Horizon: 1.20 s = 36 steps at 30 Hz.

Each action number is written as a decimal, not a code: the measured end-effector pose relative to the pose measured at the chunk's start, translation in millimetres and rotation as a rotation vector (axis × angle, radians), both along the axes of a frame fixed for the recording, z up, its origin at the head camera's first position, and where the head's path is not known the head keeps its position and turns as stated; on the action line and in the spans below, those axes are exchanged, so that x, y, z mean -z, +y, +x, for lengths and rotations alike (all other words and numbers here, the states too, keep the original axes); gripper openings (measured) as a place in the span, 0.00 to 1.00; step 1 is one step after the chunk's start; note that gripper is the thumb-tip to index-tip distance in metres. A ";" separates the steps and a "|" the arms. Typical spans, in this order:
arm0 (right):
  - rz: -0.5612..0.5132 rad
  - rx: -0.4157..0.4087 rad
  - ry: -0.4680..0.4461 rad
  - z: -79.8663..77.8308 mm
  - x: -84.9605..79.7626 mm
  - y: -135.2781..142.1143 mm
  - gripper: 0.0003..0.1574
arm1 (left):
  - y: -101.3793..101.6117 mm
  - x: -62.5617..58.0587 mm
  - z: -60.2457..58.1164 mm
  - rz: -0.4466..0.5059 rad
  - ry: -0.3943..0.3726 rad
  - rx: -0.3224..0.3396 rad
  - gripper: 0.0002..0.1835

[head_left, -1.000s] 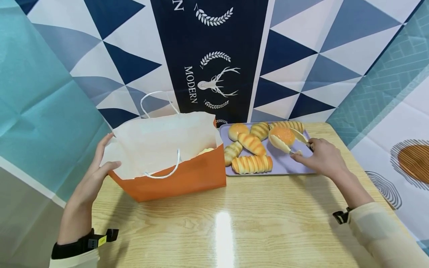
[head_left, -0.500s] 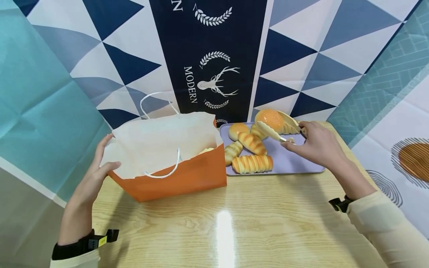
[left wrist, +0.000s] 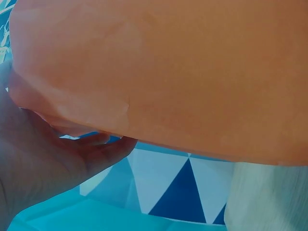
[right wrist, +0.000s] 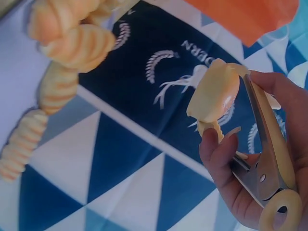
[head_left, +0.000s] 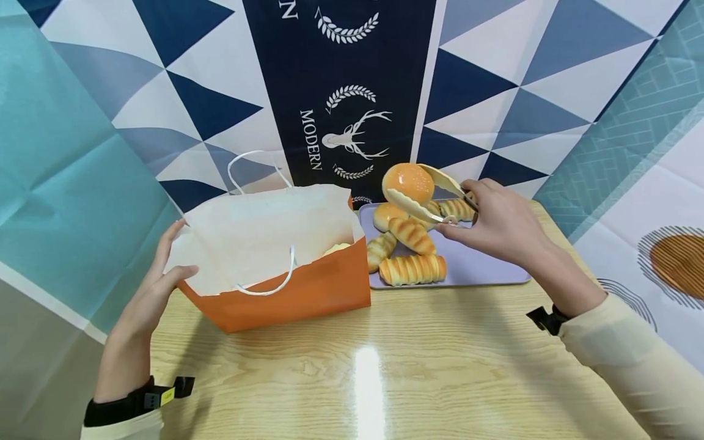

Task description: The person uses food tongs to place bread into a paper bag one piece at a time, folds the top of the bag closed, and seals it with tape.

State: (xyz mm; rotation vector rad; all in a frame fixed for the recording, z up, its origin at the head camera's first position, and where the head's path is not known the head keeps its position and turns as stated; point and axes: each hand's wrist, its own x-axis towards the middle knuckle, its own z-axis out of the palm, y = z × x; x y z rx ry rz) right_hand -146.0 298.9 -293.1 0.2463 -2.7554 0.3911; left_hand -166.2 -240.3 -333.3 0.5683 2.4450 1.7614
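Observation:
My right hand (head_left: 503, 220) grips a pair of tongs (head_left: 448, 183), cream-tipped with metal arms. Between the tong tips is a round glazed bun (head_left: 409, 182), raised over the back left of the lilac tray (head_left: 473, 263). In the right wrist view the bun (right wrist: 214, 91) shows its pale flat underside. On the left, my left hand (head_left: 156, 287) holds the side edge of an orange paper bag (head_left: 297, 299), thumb over the rim and fingers on the outside. The bag's white inside faces up, and a bit of pale yellow bread (head_left: 337, 249) shows within.
Several breads lie on the tray, among them a ridged roll (head_left: 414, 269), a striped roll (head_left: 412, 235) and another round bun (head_left: 389, 215). White cord handles (head_left: 269, 287) stick up from the bag. A patterned cloth (head_left: 352, 73) hangs behind the wooden table (head_left: 308, 379).
My right hand has lifted the bun with the tongs from the tray and carried it up and left toward the bag. The left hand and the bag have stayed in place.

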 end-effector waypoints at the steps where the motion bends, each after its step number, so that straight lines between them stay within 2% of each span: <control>1: 0.001 -0.013 0.007 0.4 -3.0 -3.4 0.49 | 0.0 0.4 -0.1 0.002 0.002 0.001 0.39; 6: -0.007 -0.069 0.040 0.3 -16.8 -19.9 0.46 | -0.4 0.9 -0.5 -0.008 -0.004 -0.007 0.40; 18: 0.006 -0.115 0.072 -1.9 -43.3 -55.3 0.49 | -3.1 1.4 -2.4 0.008 0.006 0.005 0.39; 25: -0.009 -0.165 0.081 -2.9 -53.5 -71.5 0.53 | -3.1 0.1 -1.8 0.000 0.008 0.007 0.39; 36: 0.006 -0.223 0.000 -4.9 -61.7 -99.8 0.53 | -0.4 -1.9 -3.2 0.003 -0.017 0.015 0.38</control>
